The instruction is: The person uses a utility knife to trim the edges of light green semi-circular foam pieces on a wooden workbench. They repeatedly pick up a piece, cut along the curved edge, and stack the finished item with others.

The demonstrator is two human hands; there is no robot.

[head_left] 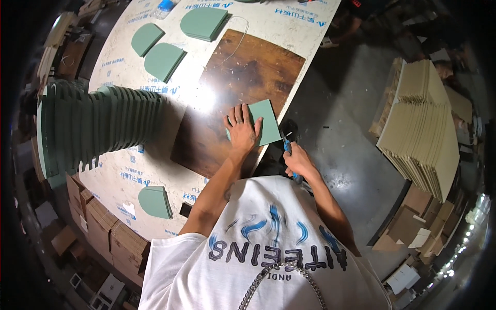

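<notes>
The green panel lies on the brown board at the right side of the tabletop, with its lower right corner jutting past the edge. The left hand rests palm down on the panel's left part, its fingers spread and pressing from above rather than gripping; nothing is pinched between them. The right hand is beside the tabletop, its fingers curled closed around a blue-handled tool, whose tip is at the overhanging corner; whether the tip touches the panel, and exactly what kind of tool it is, I cannot tell. Working that edge well seems to call for firm, even weight through the left palm, since a panel that hangs partly over the side could pivot or tip under a sideways push. The overhang looks useful, as it gives the tool room to pass without scraping the board, but most of the panel should stay supported. The left thumb and fingers are best held well back from the tool's line. Light, steady strokes at one constant angle would probably leave a cleaner edge than one hard push. The rounded panels and the tall stack sit well apart, leaving the right arm free.
</notes>
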